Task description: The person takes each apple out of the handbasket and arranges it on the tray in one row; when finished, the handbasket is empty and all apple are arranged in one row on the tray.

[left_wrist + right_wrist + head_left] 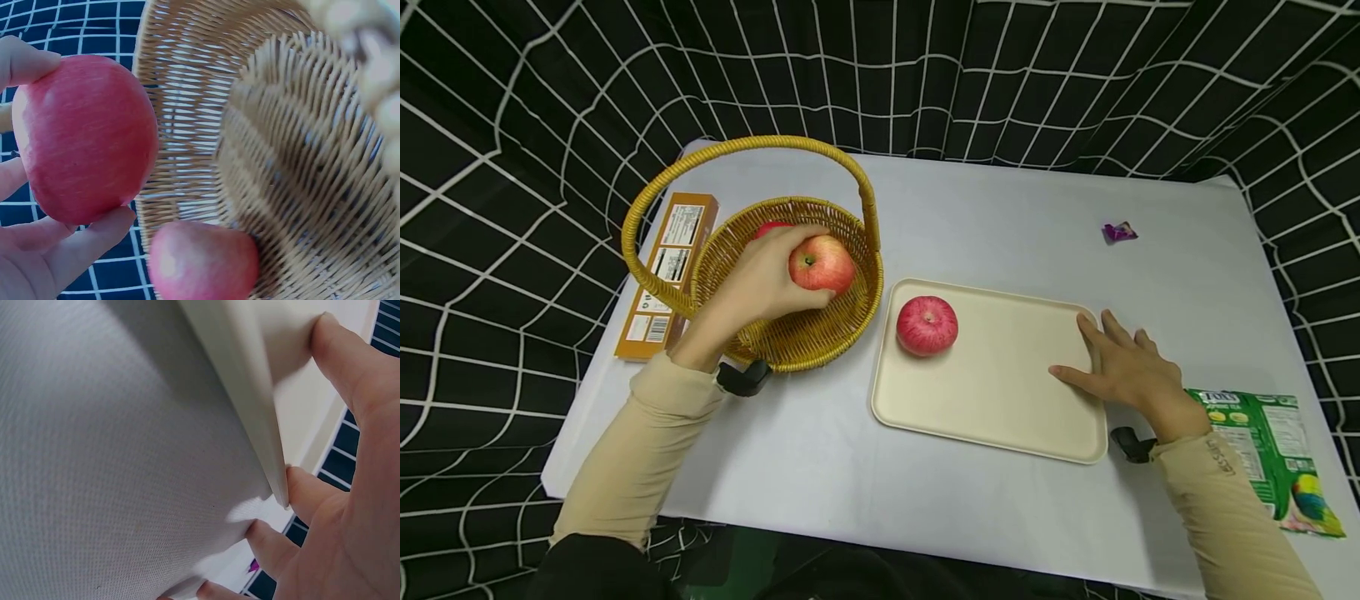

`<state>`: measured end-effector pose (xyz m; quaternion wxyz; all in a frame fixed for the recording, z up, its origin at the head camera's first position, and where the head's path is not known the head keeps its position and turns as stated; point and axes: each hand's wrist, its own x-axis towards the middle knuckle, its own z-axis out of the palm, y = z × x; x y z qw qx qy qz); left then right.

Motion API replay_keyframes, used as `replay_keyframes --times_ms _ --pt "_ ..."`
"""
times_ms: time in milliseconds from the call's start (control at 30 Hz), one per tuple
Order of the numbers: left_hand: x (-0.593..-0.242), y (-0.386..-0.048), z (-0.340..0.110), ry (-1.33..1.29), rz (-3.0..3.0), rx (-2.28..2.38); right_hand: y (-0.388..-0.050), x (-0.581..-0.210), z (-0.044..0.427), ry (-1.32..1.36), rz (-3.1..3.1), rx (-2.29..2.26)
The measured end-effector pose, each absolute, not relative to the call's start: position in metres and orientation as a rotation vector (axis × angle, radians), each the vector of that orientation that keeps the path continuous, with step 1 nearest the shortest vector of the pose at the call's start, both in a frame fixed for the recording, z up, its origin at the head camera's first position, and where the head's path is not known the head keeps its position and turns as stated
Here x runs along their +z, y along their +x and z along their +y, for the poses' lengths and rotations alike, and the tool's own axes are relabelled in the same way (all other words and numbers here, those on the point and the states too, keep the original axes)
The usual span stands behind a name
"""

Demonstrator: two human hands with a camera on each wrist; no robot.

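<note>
My left hand (765, 277) grips an apple (825, 265), with the thumb on one side and the fingers curled round the other, parted only by the fruit's own width. In the head view I have that apple left of centre, above the bowl of the wicker basket (859, 321). It looks round and glossy, red blended with yellow, its dark stem set in a shallow hollow. On my left wrist feed it fills the upper left of the frame, deeper red there and finely streaked, with the fingertips pressing its skin.

A second apple (203, 262) sits in the basket, at the bottom centre of that feed; from the head camera the hand partly hides it.

My right hand (1129, 367), right of centre in the head view, has its fingers spread at the right end of the cream tray (1000, 375). The thumb reaches over the inside, one finger touches the rim, and the others lie beyond it by the white cloth (1000, 217). A pinkish-red apple (927, 326) with pale streaks rests at the tray's left end. An orange box (662, 271) lies at the left, partly behind the basket handle (760, 143).
</note>
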<state>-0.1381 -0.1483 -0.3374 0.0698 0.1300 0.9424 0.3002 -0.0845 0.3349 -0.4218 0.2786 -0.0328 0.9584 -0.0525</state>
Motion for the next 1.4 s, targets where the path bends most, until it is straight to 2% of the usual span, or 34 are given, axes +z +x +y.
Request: replay_keyframes --times_ms 400,733,1133,1400 --pt "-0.316 -0.097 -0.133 0.424 2.892 1.003 -0.082 -0.424 0.337 -0.076 2.573 -0.157" --pt "-0.314 -0.069 -0.095 0.596 2.873 1.084 -0.087 -0.424 0.334 -0.082 2.585 -0.158" --pt "-0.330 -0.069 -0.030 0.829 2.795 0.997 -0.085 -0.425 0.334 -0.070 2.581 -0.140" --pt "-0.335 -0.078 0.005 0.857 2.741 0.857 -0.082 -0.425 0.335 -0.061 2.582 -0.142"
